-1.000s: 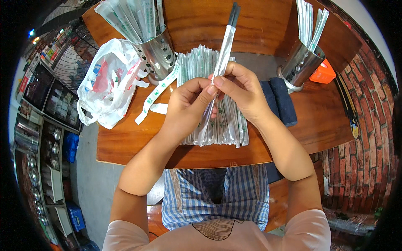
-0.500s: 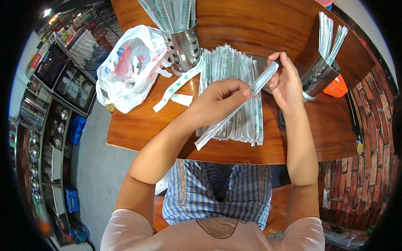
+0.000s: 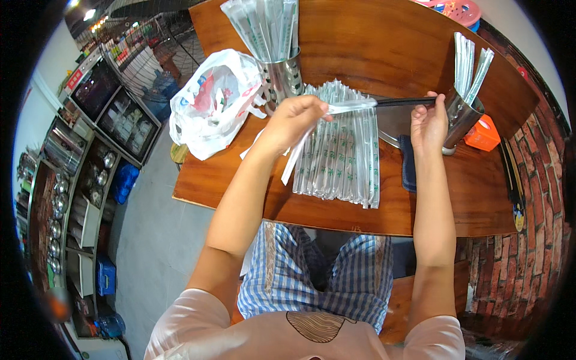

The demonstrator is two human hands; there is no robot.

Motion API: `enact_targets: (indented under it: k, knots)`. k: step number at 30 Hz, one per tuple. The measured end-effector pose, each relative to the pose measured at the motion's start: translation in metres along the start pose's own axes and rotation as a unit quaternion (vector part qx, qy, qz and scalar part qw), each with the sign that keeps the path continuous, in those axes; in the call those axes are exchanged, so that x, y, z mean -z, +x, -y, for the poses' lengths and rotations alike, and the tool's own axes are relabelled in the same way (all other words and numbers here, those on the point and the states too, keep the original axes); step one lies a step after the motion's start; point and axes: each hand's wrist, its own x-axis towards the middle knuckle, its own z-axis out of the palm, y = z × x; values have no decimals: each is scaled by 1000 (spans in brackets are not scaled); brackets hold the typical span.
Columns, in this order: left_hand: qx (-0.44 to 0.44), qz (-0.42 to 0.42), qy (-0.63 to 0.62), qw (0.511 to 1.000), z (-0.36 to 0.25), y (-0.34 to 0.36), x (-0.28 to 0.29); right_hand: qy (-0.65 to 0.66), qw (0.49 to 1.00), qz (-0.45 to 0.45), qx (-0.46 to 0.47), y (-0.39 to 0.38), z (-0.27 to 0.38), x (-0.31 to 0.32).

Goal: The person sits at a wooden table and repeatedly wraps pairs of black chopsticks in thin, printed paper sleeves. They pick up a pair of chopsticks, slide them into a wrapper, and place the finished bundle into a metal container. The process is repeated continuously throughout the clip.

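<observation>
My left hand (image 3: pixel 294 120) is closed around a white wrapper (image 3: pixel 354 105) above a pile of wrapped chopsticks (image 3: pixel 336 162). My right hand (image 3: pixel 429 123) pinches the far end of black chopsticks (image 3: pixel 402 102), which reach out of the wrapper and lie almost level between my hands. A pale strip (image 3: pixel 294 162) slants down below my left hand, beside the pile; I cannot tell whether it belongs to the wrapper. Steel holders (image 3: pixel 279 81) (image 3: pixel 461 123) with upright wrapped chopsticks stand behind the pile at left and to the right, by my right hand.
A white plastic bag (image 3: pixel 213 105) lies left on the wooden table (image 3: pixel 450 204). A dark folded cloth (image 3: pixel 408 171) is beside my right forearm, an orange box (image 3: pixel 482 135) at the right. Metal shelving (image 3: pixel 78 210) stands on the left, a brick wall (image 3: pixel 534 258) on the right.
The wrapper has swung from upright through diagonal to nearly level. My hands have moved apart, my right hand outward to the right, and a longer length of black chopsticks now shows.
</observation>
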Motion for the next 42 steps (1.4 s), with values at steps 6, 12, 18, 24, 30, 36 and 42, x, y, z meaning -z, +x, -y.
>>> enact_targets:
  k: [6,12,18,24,30,36,42]
  knots:
    - [-102,-124,124,979,-8,-33,37,7,999,-35,30,4,-1,9]
    - [-3,-209,360,909,-14,-102,90,16,1000,12,6,-7,-5,-2]
    - [35,-197,270,942,-7,-100,78,113,993,32,-27,2,-6,6]
    - [99,-84,210,969,-13,-6,2,312,919,179,-159,-1,10,3]
    - [63,-22,-67,996,15,70,-67,283,922,204,-169,2,2,3]
    - [-47,-130,349,927,25,42,1,279,936,140,-161,0,3,8]
    - [63,-127,595,791,15,1,53,292,928,121,-200,-9,-5,-2]
